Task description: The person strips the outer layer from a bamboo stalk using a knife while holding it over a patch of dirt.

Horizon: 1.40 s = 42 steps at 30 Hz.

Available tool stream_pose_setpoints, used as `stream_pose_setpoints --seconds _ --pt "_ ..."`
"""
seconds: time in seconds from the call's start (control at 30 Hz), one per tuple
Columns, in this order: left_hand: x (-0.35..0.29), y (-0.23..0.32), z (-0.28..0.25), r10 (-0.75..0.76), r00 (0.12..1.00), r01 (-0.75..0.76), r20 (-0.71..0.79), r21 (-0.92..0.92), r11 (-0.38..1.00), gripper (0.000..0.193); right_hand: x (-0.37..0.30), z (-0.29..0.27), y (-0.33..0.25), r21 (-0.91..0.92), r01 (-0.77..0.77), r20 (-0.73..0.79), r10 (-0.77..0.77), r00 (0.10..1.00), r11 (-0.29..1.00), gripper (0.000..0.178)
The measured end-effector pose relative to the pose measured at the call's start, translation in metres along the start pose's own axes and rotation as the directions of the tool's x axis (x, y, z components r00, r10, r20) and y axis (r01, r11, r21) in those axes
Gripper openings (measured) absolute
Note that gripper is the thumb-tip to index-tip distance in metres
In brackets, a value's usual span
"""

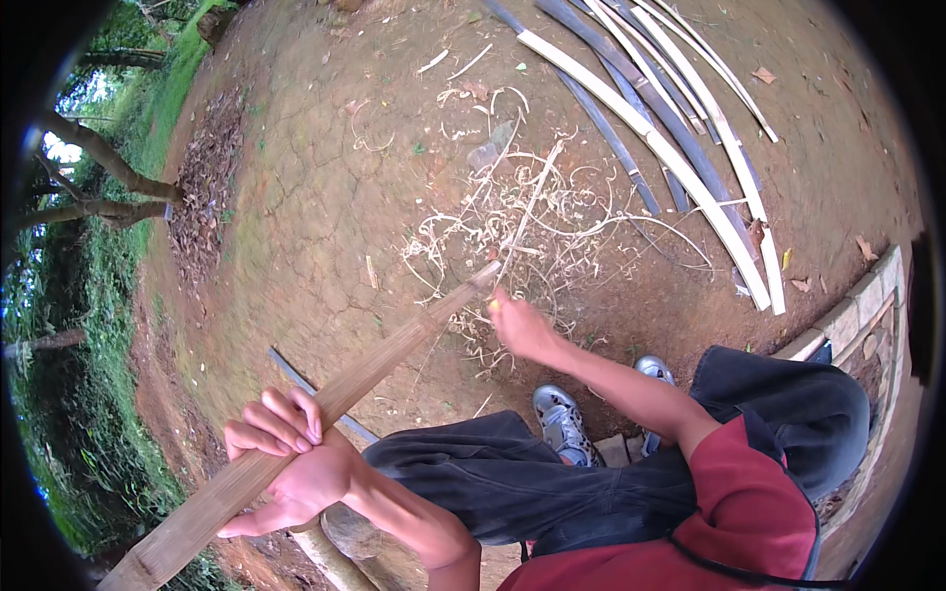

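Observation:
A long, flat bamboo strip [379, 366] slants from the lower left up to the middle of the view. My left hand [296, 463] is closed round its lower part, fingers curled over the edge and thumb underneath. By the strip's far end, my right hand [527, 330] is closed in a fist, slightly blurred. A small yellow bit shows at its fingers; the rest of what it grips is too hidden to name. Thin curled bamboo shavings [581, 202] lie heaped on the ground around and beyond that end.
Several split bamboo strips [680, 167], pale and dark, lie at the upper right. A dark strip [603, 128] lies beside them. My shoes [564, 424] rest below the shavings. A brick edging [843, 320] runs at the right; tree trunks [118, 172] and greenery stand at the left.

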State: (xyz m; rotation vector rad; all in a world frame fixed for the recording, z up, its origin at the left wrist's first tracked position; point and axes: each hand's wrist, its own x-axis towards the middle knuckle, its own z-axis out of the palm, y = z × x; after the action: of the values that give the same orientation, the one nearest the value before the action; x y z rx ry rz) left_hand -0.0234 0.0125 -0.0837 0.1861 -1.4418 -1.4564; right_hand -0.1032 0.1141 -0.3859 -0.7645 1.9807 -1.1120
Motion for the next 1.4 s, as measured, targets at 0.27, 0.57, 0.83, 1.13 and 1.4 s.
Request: stream_pose_setpoints --seconds 0.27,0.57,0.83,1.13,1.4 --pt "0.003 -0.007 -0.006 0.004 0.999 -0.002 0.047 -0.033 0.999 0.077 -0.01 -0.03 -0.035 -0.023 0.032 0.09 -0.03 0.995 0.999 0.027" --pt "-0.001 0.002 0.012 -0.008 0.997 0.011 0.074 -0.034 0.999 0.076 0.016 -0.004 0.033 -0.11 0.024 0.045 -0.019 0.999 0.994 0.032" --pt "-0.008 -0.006 0.026 -0.01 0.998 0.011 0.058 -0.014 1.0 0.076 0.016 0.014 0.058 -0.101 0.001 -0.183 -0.019 0.983 0.995 0.025" --pt "0.0 0.002 0.003 0.005 1.0 -0.004 0.029 -0.026 1.0 0.076 -0.009 -0.011 -0.025 0.028 0.14 -0.026 -0.14 0.99 0.99 0.03" --pt "0.004 -0.006 0.006 -0.009 1.0 0.01 0.015 -0.051 0.999 0.076 0.032 0.008 0.061 -0.175 0.1 -0.011 -0.104 0.995 0.979 0.027"
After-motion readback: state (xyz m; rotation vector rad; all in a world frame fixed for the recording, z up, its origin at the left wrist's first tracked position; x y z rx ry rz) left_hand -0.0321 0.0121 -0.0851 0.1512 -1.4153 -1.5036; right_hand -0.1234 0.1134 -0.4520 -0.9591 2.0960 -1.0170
